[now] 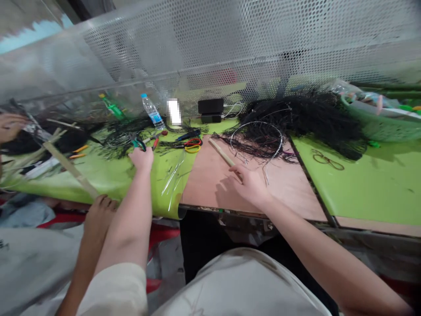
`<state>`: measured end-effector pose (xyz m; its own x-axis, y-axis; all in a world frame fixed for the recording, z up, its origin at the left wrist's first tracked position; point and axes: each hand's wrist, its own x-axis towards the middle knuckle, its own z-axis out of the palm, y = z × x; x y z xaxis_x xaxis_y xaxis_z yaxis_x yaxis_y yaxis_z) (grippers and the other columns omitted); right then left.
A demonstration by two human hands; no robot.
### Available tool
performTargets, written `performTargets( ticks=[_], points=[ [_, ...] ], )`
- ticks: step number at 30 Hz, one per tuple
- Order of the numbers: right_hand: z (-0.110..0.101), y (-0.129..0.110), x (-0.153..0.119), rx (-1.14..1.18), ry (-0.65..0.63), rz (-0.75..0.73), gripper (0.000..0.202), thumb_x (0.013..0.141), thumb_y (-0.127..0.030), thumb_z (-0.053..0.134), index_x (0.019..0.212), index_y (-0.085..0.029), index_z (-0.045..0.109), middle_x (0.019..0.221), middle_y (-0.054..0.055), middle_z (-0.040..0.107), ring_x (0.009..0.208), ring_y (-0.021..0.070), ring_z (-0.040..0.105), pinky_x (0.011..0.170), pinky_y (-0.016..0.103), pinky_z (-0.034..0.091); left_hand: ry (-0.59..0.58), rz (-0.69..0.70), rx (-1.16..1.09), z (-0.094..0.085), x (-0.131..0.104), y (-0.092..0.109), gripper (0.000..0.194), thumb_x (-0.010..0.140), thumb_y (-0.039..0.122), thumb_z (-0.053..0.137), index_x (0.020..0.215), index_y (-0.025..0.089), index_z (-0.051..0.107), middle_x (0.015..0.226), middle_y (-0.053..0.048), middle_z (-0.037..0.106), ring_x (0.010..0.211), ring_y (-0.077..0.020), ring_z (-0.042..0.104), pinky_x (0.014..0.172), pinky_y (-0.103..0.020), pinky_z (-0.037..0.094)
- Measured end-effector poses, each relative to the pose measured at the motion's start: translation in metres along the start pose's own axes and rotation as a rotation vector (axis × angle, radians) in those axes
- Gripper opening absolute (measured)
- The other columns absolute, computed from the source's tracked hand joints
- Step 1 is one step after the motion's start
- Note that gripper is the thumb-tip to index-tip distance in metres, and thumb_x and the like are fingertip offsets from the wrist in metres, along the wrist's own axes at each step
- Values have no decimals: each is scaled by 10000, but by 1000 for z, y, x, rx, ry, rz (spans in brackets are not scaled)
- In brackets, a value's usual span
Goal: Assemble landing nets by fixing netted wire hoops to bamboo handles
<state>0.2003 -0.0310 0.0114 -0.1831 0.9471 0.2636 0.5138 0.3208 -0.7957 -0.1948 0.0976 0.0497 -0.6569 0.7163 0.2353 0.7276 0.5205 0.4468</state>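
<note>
A blue and white label is worn by the clear bottle [153, 113], which is capped in blue; its print is too small to be read. Dark marks are carried on the co-worker's shirt [36, 267], cut off by the edge of the view and not legible. A white patch [174, 112] beside the bottle is pixelated, so nothing can be read from it. The green bottle [113, 109] is capped in yellow, and what is held in either bottle cannot be told. At the far right, clear plastic and small coloured items are held in the green basket [388, 125], heaped up to its rim.

The stick [221, 151] is gripped near its lower end between the thumb and fingers of the right hand [248, 182], over the pinkish board [279, 193]. By the left hand [142, 159], the green-handled pliers [138, 142] are touched at the handles; whether they are firmly gripped cannot be told. Near them, the red and yellow scissors [193, 145] are laid on the green cover [118, 175].

Beyond the right hand, a wire ring [281, 138] is rested against the black fibres [315, 118]. A white cable [235, 106] is plugged into the black box [210, 107]. At the left, a flat strip [70, 169] is held by a co-worker's hand [100, 210].
</note>
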Motion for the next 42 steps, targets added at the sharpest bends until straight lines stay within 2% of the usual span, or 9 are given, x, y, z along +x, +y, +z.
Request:
performTargets(
  ticks=[6,12,17,22,26,28,31,37,42],
  points=[
    [3,-20,0,319,-75,2,274,962,-405,481,1029,-207,657,1020,64,728,949,180,686,859,328,551,272,393,-222,-33,-104,25,94,773,247,566,838,207,511,1119,-151,553,1044,-261,601,987,-397,503],
    [13,-47,-22,859,-222,-37,375,818,-506,715,1052,-225,634,1041,56,696,971,193,655,873,339,537,112,955,-529,-47,-260,36,98,892,239,448,929,229,538,1076,-135,533,1062,-285,591,912,-446,522],
    [8,-40,-50,868,-124,97,276,840,-452,676,991,-223,646,937,25,681,850,175,641,827,336,535,-124,973,-571,-31,-323,38,162,889,199,519,1041,233,563,1191,-164,506,1067,-289,630,821,-435,559],
    [-1,-22,-68,958,-84,178,265,728,-336,670,972,-232,655,1015,52,705,970,238,664,897,392,531,-372,893,-670,-24,-339,38,241,862,375,650,1055,261,560,1131,-152,550,1016,-295,625,706,-413,556],
    [-5,-14,-81,1233,-151,167,308,638,-299,582,943,-257,583,1236,81,674,1086,288,648,899,452,527,-616,915,-833,-21,-326,34,271,946,491,491,1101,274,538,1169,-132,572,932,-236,628,722,-383,555],
    [-8,-7,-87,1275,-142,152,332,592,-278,576,922,-263,551,1344,69,627,1163,301,618,917,473,515,-512,805,-767,-15,-307,33,292,980,478,422,1160,269,517,1164,-125,608,972,-236,640,831,-399,551],
    [-14,8,-96,1216,-126,149,332,571,-278,595,897,-264,536,1407,57,584,1221,316,582,935,497,505,-318,627,-277,2,-276,38,316,940,445,522,1162,222,547,1151,-151,649,1079,-306,636,913,-449,511],
    [-19,25,-117,1099,-74,160,293,622,-265,639,910,-257,587,1353,67,588,1250,319,550,985,494,486,-405,701,110,34,-253,67,429,904,518,565,1109,143,601,1169,-206,660,1126,-346,641,879,-422,506],
    [-42,19,-118,722,-42,100,272,798,-436,635,1002,-257,643,1160,80,629,1181,314,548,1007,451,447,-467,866,164,34,-244,98,235,924,297,517,1054,156,652,1106,-179,673,904,-278,685,699,-376,479]
  ],
)
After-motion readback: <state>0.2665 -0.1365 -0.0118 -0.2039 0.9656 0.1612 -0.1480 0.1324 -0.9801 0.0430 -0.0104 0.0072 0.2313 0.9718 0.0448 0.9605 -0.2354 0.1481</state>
